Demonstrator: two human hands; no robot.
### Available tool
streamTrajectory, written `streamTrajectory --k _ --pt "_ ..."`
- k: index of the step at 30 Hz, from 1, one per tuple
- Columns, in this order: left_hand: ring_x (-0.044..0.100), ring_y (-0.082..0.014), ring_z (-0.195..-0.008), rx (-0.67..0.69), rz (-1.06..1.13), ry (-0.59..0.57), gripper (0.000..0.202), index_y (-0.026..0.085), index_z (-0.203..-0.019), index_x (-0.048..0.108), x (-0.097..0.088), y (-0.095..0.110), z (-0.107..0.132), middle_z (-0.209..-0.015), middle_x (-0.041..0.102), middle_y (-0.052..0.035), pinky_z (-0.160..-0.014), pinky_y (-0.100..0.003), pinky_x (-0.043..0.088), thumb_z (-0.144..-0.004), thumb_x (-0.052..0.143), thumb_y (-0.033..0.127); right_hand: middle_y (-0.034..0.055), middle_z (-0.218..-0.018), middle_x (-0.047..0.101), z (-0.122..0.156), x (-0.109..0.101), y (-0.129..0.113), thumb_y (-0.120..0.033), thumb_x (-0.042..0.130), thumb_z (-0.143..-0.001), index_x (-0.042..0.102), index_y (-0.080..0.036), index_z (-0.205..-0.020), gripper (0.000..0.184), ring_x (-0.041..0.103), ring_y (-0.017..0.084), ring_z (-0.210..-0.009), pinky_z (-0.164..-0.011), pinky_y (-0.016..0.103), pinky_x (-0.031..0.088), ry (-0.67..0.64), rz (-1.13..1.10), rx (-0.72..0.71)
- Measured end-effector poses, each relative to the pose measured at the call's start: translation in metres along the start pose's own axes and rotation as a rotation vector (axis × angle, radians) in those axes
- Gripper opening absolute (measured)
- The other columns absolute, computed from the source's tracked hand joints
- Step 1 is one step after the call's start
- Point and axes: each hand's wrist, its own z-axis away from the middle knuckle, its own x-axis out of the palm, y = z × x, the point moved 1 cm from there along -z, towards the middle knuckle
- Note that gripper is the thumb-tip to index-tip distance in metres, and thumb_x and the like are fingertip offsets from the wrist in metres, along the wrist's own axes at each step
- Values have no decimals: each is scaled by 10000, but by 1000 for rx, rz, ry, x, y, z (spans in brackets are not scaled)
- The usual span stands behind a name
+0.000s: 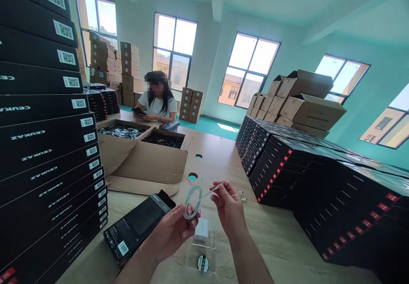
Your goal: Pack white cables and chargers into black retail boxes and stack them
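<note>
My left hand (174, 230) pinches a coiled white cable (192, 199) above the wooden table (217, 156). My right hand (228, 205) grips the cable's free end, near a small connector. Below the hands lies a clear plastic tray (204, 243) with a white charger block in it. A flat black retail box (137, 224) lies beside my left wrist.
A tall stack of black boxes (47, 139) rises at the left. Rows of black boxes with red tabs (303, 169) fill the right. Open cardboard cartons (153, 154) sit ahead. A person (157, 101) sits at the far end with a phone. More cartons (303, 101) stand behind.
</note>
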Motion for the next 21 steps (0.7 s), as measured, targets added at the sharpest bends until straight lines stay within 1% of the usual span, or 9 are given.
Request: streamTrajectory --k 2,4,6,9,10,12,15,18,21 --pt "529 -85 -662 34 -9 22 325 141 -823 684 -2 0 0 -877 672 -81 -524 -176 347 -741 874 392 34 -854 690 1 2 -4 -393 870 -681 674 -203 -807 300 627 158 -753 -574 229 459 -29 -23 23" --pt "530 -80 -635 35 -37 32 337 138 -791 673 -4 -1 -1 -835 674 -73 -512 -176 332 -739 874 404 30 -790 696 2 1 -9 -374 881 -656 668 -198 -778 301 637 159 -725 -559 222 453 -69 -18 55" --pt "543 -82 -617 14 -78 30 379 140 -731 632 -6 -2 -1 -792 670 -64 -510 -182 326 -754 854 447 27 -708 683 1 -3 -16 -421 867 -657 670 -189 -751 319 625 158 -658 -525 225 440 -114 26 112" --pt "523 -75 -530 -31 -153 27 472 155 -667 548 -9 -3 -2 -698 645 -42 -461 -192 255 -765 814 533 -9 -593 612 -1 -14 -24 -569 797 -709 686 -186 -778 405 513 121 -488 -437 224 343 -176 135 202" --pt "501 -69 -497 -46 -177 32 490 161 -665 532 -10 -3 -2 -671 637 -36 -444 -194 215 -764 804 556 -28 -577 585 -2 -17 -25 -587 785 -719 697 -185 -803 420 449 99 -445 -421 221 294 -194 182 215" --pt "467 -60 -456 -59 -209 44 504 169 -676 519 -11 -3 -3 -641 627 -27 -423 -200 146 -755 797 582 -48 -568 550 -3 -22 -25 -548 798 -721 731 -181 -829 388 353 72 -432 -429 225 225 -250 315 210" --pt "478 -65 -457 -61 -220 59 500 176 -697 515 -10 -2 -3 -643 635 -26 -410 -204 118 -736 809 579 -38 -579 542 -4 -23 -20 -415 791 -734 790 -186 -804 239 365 95 -510 -496 242 263 -346 592 105" --pt "488 -66 -454 -58 -217 63 498 181 -692 490 -8 -1 -3 -651 639 -26 -403 -202 105 -742 804 564 -21 -653 551 -2 -18 -18 -249 729 -768 814 -234 -800 93 454 133 -608 -590 260 340 -388 889 -118" --pt "465 -60 -434 -66 -227 64 504 184 -679 470 -6 0 -1 -633 625 -19 -405 -203 109 -755 784 572 -8 -738 574 4 -11 -20 -108 659 -774 795 -263 -776 206 509 146 -657 -624 259 355 -432 1140 -298"
